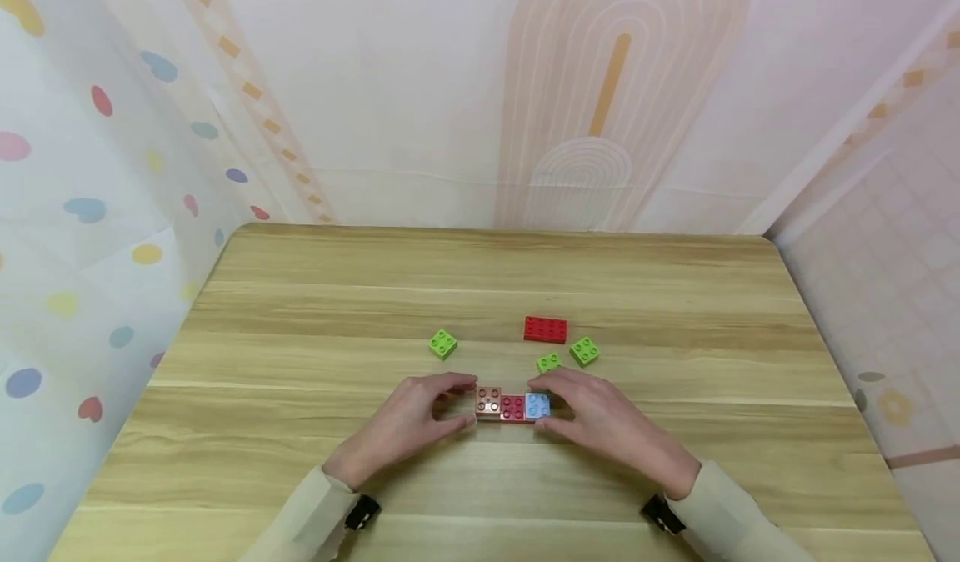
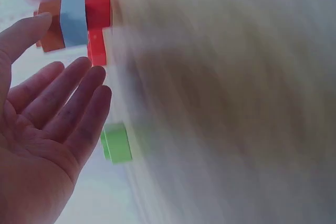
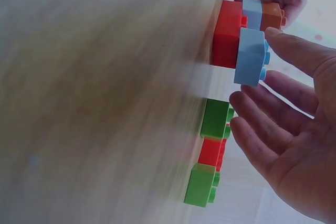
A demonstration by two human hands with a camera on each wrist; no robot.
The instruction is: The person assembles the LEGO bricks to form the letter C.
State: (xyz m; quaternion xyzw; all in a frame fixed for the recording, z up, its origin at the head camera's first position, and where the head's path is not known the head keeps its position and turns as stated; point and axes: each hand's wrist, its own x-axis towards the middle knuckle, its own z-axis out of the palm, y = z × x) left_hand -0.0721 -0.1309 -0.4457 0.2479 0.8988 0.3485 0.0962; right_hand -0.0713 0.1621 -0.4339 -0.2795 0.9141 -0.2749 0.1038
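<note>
A small brick build lies between the two hands. Its base is a long red brick [image 3: 228, 32]. On the base's right end sits a light blue brick [image 1: 537, 405]. At its left end another light blue brick [image 3: 252, 13] carries an orange brick [image 1: 488, 400]. The left hand [image 1: 408, 418] surrounds the orange brick's end, its thumb at the brick and its fingers loosely extended in the left wrist view. My right hand [image 1: 600, 420] frames the right light blue brick, thumb and fingers on opposite sides; whether they touch it I cannot tell.
Behind the build lie a loose red brick [image 1: 545, 329] and two green bricks, one [image 1: 584, 351] beside it and one [image 1: 549, 363] partly behind the right hand. Another green brick [image 1: 442, 344] lies farther left. The wooden table [image 1: 480, 479] meets patterned cloth walls [image 1: 420, 112].
</note>
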